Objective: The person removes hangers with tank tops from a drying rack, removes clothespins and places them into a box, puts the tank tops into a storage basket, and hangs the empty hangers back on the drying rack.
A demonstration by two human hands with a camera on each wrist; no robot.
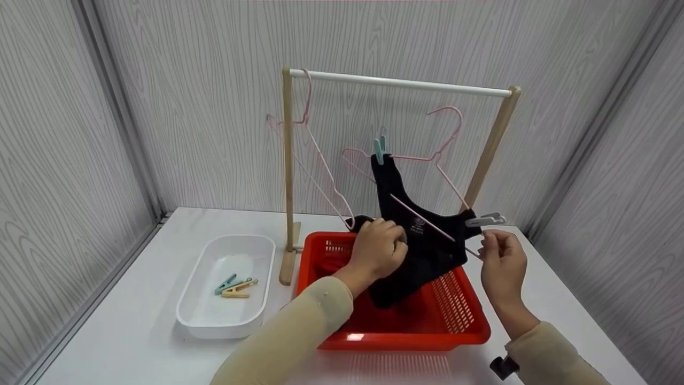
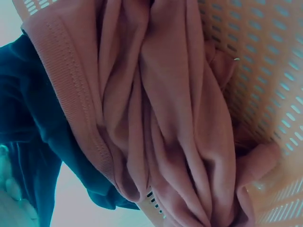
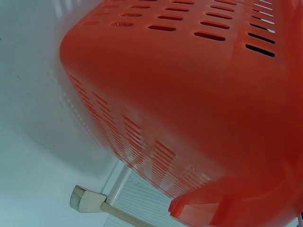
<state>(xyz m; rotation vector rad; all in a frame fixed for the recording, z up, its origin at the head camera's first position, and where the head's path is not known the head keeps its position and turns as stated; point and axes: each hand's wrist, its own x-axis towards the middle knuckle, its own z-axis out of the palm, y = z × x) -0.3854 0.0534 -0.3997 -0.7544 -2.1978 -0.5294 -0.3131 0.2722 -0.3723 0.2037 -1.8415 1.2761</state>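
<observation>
A black tank top (image 1: pixel 427 248) hangs aslant from a pink hanger (image 1: pixel 417 158) above the red basket (image 1: pixel 395 340). One strap carries a teal clothespin (image 1: pixel 380 149), the other a grey clothespin (image 1: pixel 485 220). My left hand (image 1: pixel 377 248) grips the black fabric at its left side, fingers curled in. With thumb and fingertips, my right hand (image 1: pixel 502 262) pinches the hanger's lower right corner, just below the grey clothespin. The hanger's hook stands free, below the rack's white rod (image 1: pixel 401 82). In the left wrist view, fingers (image 2: pixel 14 189) lie against the dark cloth.
Crumpled cloth (image 2: pixel 165 104) fills part of the basket. Another pink hanger (image 1: pixel 320 160) hangs at the rod's left end. To the left, a white tray (image 1: pixel 189 291) holds a teal clothespin (image 1: pixel 227 283) and a yellow clothespin (image 1: pixel 236 291). The rack's wooden foot (image 1: pixel 287 268) stands between tray and basket.
</observation>
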